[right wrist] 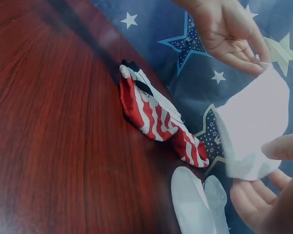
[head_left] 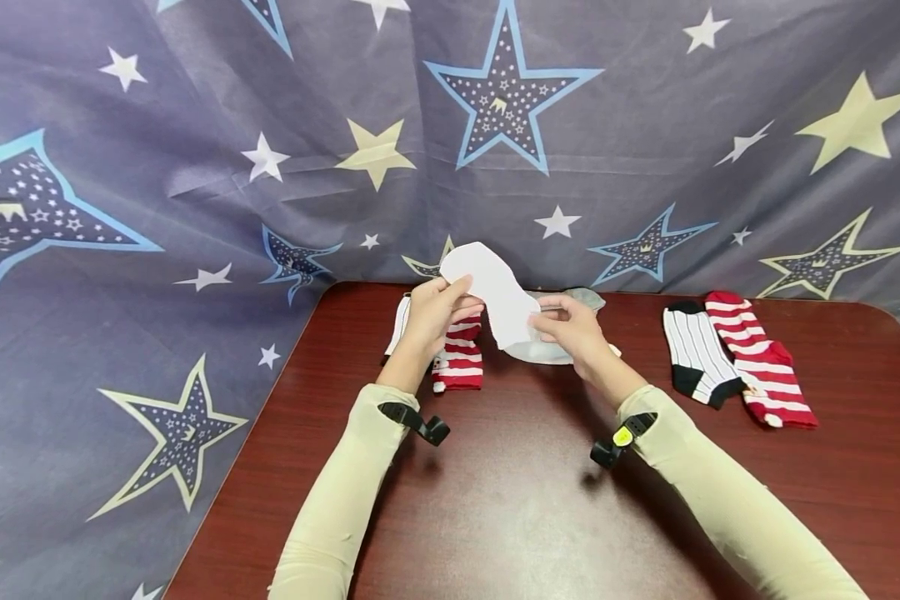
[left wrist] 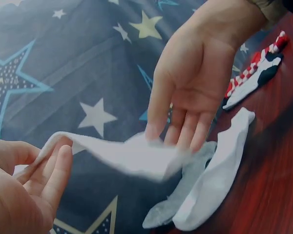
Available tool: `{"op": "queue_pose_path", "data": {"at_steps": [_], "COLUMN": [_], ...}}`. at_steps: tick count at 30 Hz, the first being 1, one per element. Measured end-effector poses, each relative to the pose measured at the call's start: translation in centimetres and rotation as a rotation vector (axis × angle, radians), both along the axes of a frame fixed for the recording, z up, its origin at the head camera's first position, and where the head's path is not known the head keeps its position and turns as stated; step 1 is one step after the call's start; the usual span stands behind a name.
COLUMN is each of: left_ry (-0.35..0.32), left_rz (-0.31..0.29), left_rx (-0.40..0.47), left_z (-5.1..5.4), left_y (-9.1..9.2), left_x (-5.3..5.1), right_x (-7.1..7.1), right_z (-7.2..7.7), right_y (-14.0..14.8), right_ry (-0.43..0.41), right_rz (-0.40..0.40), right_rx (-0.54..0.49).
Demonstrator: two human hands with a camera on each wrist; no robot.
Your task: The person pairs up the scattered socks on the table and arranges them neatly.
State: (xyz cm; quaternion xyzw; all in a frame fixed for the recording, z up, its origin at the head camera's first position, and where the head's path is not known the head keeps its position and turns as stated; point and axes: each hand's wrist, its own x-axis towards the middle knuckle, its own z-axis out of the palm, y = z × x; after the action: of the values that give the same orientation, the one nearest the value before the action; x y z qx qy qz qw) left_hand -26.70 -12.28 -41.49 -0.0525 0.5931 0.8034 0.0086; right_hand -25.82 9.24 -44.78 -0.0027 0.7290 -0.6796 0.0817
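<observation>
A white sock [head_left: 495, 292] is stretched between my two hands above the far part of the table. My left hand [head_left: 431, 317] pinches its upper left end between thumb and fingers. At the lower right end, my right hand [head_left: 570, 329] pinches the other edge, as the right wrist view also shows. Beneath the held sock, another white sock [left wrist: 215, 180] and a grey sock [left wrist: 185, 187] lie side by side on the table. Close to the left hand lie a red-and-white striped sock [head_left: 461, 354] and a black-and-white sock [head_left: 400, 323], partly hidden by that hand.
On the right side of the brown table [head_left: 510, 500] lie a second black-and-white striped sock [head_left: 697, 350] and a second red-and-white striped sock [head_left: 761, 358]. A grey star-patterned cloth [head_left: 307, 108] hangs along the table's back and left edges.
</observation>
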Motion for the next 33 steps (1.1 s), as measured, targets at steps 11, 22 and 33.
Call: {"op": "queue_pose_path", "data": {"at_steps": [11,22,33], "left_ry": [0.004,0.091,0.394], "left_rz": [-0.038,0.0,-0.192], "left_rx": [0.005,-0.195,-0.552], "left_z": [0.8,0.4,-0.9], "left_y": [2.6,2.8,1.5], "left_x": [0.3,0.2,-0.2], "right_x": [0.3,0.4,-0.3], "right_z": [0.9,1.4,3.3], "right_y": [-2.3,-2.2,-0.5], "right_ry": [0.242,0.353,0.243], "right_rz": [0.078,0.064,0.327], "right_rx": [-0.025,0.138,0.236]}}
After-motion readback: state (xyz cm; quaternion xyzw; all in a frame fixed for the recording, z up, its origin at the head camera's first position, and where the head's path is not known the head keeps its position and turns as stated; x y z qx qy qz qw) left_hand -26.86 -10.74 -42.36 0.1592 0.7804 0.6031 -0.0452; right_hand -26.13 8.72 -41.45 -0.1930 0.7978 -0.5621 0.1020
